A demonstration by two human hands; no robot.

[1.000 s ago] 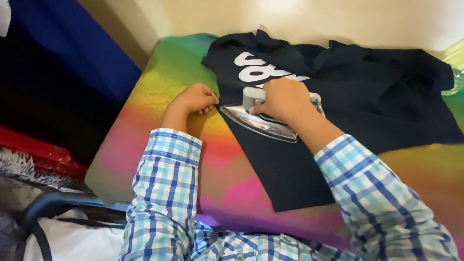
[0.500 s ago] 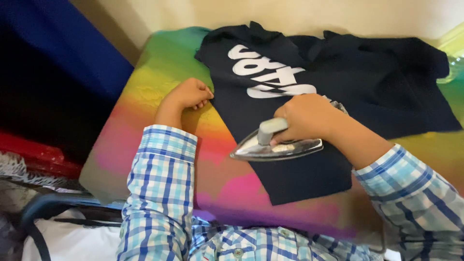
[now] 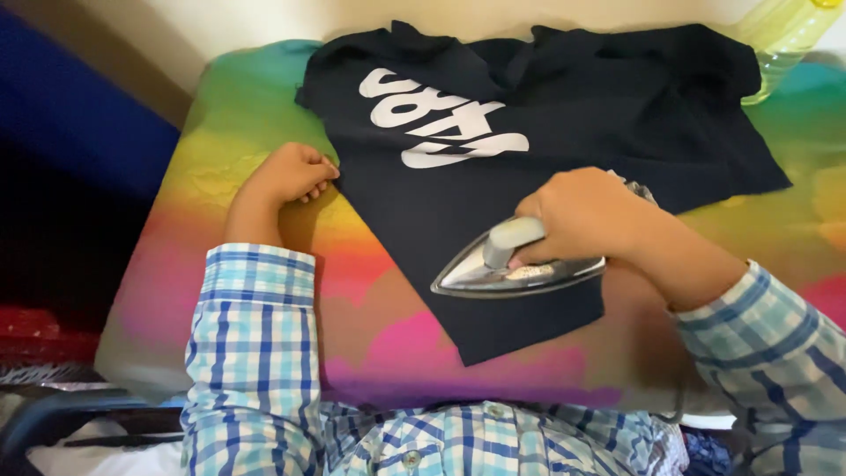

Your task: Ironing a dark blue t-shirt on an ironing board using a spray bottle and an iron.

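Observation:
A dark navy T-shirt (image 3: 546, 115) with a white print lies spread on a rainbow-coloured ironing surface (image 3: 220, 132). My right hand (image 3: 586, 216) grips the pale handle of a silver flat iron (image 3: 511, 269), which rests on the shirt's near part with its tip pointing left. My left hand (image 3: 286, 174) is curled at the shirt's left edge and pinches the fabric there. Both my sleeves are blue and white plaid.
A clear yellowish plastic bottle (image 3: 780, 40) lies at the far right corner of the surface. A cream wall runs behind. To the left are a blue panel (image 3: 70, 115), a dark gap and red cloth (image 3: 35, 330) lower down.
My right hand has slid the iron from beside the print toward the shirt's near edge. My left hand stays at the shirt's left edge.

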